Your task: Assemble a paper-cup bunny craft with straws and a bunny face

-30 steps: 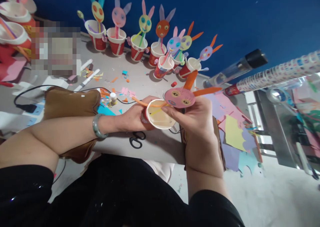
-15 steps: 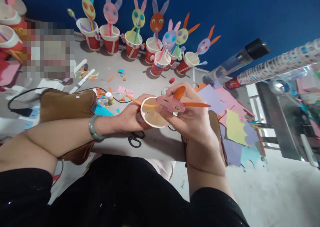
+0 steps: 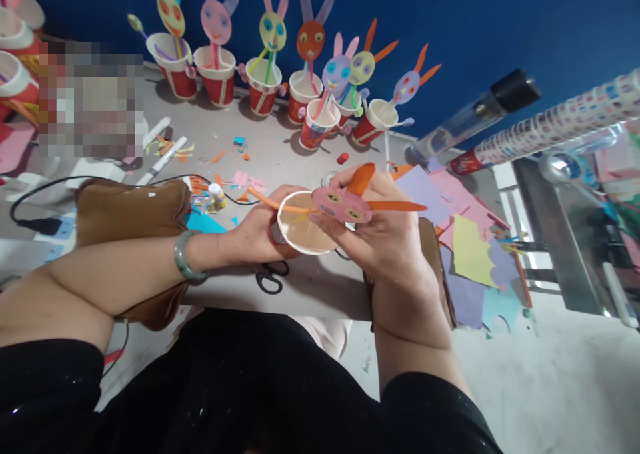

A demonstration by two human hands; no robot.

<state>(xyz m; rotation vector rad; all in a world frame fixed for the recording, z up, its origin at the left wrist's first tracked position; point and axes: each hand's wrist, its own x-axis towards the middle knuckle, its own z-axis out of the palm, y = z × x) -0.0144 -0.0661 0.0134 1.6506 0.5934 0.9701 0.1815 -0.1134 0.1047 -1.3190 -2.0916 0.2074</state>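
Observation:
A paper cup is tilted with its open mouth toward me, and my left hand is wrapped round its side. My right hand pinches a pink paper rabbit face with two orange ears over the cup's right rim. Some of its fingers are hidden behind the face and cup. From inside the cup an orange strip, perhaps a straw, sticks out past the left rim. Below the cup, black scissors handles lie on the table.
Several finished rabbit cups line the blue wall. A cushion lies under my left forearm. Paper scraps, a small glue bottle and white markers are scattered about. Coloured paper sheets and a long cup stack are at right.
The view has shifted slightly, so the background sits a little further left. Both hands keep their hold, and the cup and rabbit face have hardly moved.

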